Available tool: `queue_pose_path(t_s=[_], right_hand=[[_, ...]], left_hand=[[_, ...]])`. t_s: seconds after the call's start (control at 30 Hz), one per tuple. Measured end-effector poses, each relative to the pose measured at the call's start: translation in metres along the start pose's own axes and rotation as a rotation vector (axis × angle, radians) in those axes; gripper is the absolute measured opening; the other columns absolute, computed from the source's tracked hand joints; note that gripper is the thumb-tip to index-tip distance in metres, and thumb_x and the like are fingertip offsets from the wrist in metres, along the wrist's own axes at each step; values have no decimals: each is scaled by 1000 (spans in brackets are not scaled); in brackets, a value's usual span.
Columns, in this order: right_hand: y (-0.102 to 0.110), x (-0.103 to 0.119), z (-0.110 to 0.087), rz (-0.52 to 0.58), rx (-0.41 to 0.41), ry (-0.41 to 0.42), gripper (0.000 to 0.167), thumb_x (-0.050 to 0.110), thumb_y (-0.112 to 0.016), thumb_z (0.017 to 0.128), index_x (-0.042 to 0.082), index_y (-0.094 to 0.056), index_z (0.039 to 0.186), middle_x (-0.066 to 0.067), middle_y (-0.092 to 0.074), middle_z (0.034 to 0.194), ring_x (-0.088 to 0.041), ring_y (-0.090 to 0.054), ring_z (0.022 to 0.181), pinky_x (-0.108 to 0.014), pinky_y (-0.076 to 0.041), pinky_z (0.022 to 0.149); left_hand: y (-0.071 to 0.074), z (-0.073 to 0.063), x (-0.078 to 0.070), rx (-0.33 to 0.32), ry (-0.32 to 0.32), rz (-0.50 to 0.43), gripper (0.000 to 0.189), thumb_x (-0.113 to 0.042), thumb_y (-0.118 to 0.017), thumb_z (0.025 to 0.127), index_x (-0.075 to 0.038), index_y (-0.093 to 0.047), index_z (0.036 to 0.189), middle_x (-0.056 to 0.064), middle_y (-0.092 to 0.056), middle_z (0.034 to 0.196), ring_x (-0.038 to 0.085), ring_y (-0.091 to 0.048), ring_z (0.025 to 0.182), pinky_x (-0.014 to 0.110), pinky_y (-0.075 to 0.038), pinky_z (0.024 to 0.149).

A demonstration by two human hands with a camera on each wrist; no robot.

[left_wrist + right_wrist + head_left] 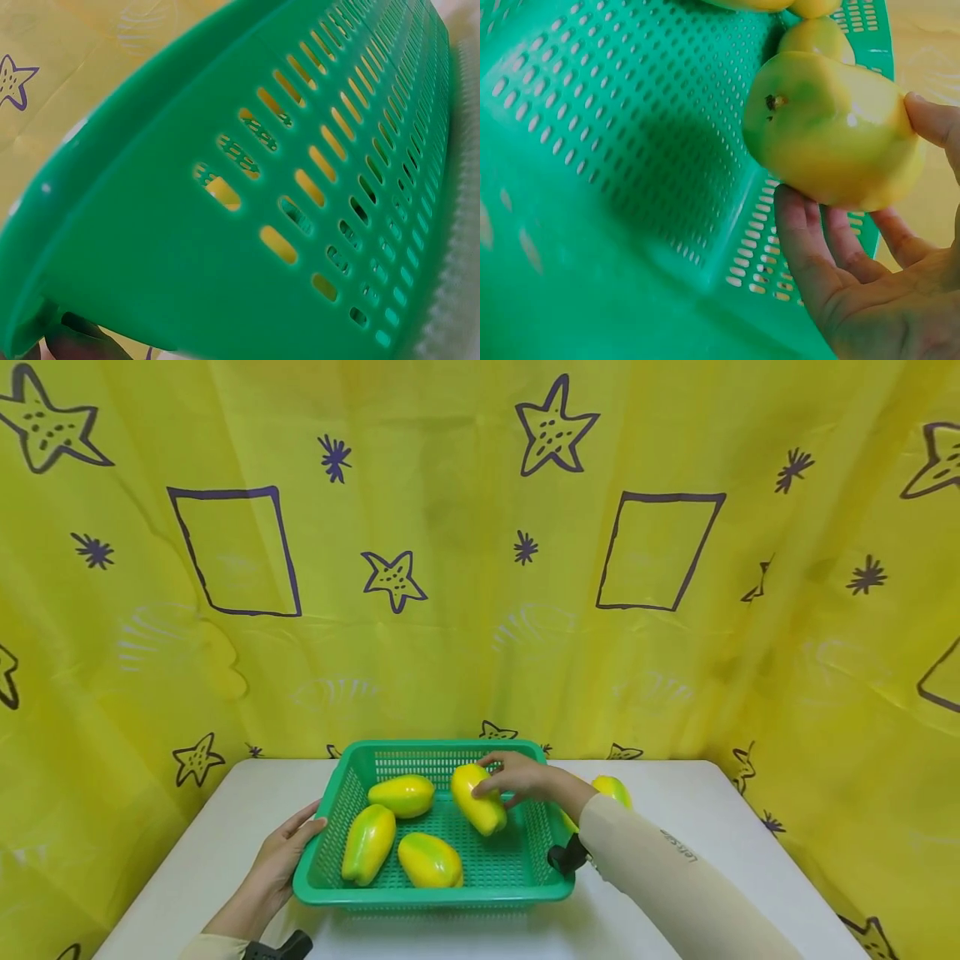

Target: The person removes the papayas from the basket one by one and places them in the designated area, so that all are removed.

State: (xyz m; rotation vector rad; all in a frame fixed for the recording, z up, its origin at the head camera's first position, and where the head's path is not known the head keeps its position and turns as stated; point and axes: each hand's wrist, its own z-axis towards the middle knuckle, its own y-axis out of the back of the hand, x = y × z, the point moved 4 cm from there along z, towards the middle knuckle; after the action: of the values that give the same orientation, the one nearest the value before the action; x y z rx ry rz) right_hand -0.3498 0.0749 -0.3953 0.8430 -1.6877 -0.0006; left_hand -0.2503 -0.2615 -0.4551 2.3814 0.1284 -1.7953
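Note:
A green plastic basket (431, 897) with slotted walls stands on the white table. My left hand (285, 852) grips its left rim, thumb over the edge; in the left wrist view the fingertips (79, 341) show under the rim. My right hand (521, 777) holds a yellow-green papaya (478, 799) inside the basket's right half. In the right wrist view the thumb is on one side of this papaya (832, 135) and the fingers on the other. Three more papayas lie in the basket: one at the back (402, 797), one at the left (369, 845), one at the front (431, 861).
To the right of the basket, another papaya (612, 790) lies on the white table (690, 810), partly behind the right forearm. More yellow shows between that forearm and the basket's wall. A yellow curtain (450, 677) with drawn stars hangs behind the table.

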Motion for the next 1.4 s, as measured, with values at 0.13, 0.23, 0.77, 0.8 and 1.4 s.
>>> queue_pose_path(t_s=[0.13,0.23,0.77,0.8,1.4], right_hand=[[7,4,-4,-16,-1,7,67,21,-79,80,7,-50,139,-14,-59,126,-27,-61,109,-43,-59,78],[13,5,-7,-24,3,11,68,23,-79,81,8,-49,140,-15,-56,132,-27,-60,110,-42,-59,78],[43,6,-26,-18,-6,0,72,25,-75,84,6,-42,145,-20,-43,143,-38,-52,119,-44,-57,84],[45,6,-28,-22,-6,2,72,25,-74,84,6,-42,145,-21,-42,144,-39,-51,120,-43,-57,84],[82,4,-52,8,-10,-13,76,25,-69,89,0,-31,149,-26,-34,150,-47,-45,129,-49,-53,94]], left_hand=[[2,0,0,1,-3,16,69,-34,-61,97,-6,-31,154,11,-56,127,6,-62,88,26,-56,77],[2,0,-1,7,-9,19,71,-35,-61,97,-6,-31,154,11,-56,127,6,-62,89,26,-56,76],[0,0,1,29,11,10,72,-36,-60,97,-7,-29,155,17,-49,135,6,-63,89,28,-57,78],[0,0,0,29,10,11,72,-37,-60,97,-7,-29,155,18,-49,136,6,-63,89,28,-57,78],[0,-1,0,38,7,2,71,-37,-59,98,-7,-29,155,14,-52,132,7,-63,89,29,-57,78]])
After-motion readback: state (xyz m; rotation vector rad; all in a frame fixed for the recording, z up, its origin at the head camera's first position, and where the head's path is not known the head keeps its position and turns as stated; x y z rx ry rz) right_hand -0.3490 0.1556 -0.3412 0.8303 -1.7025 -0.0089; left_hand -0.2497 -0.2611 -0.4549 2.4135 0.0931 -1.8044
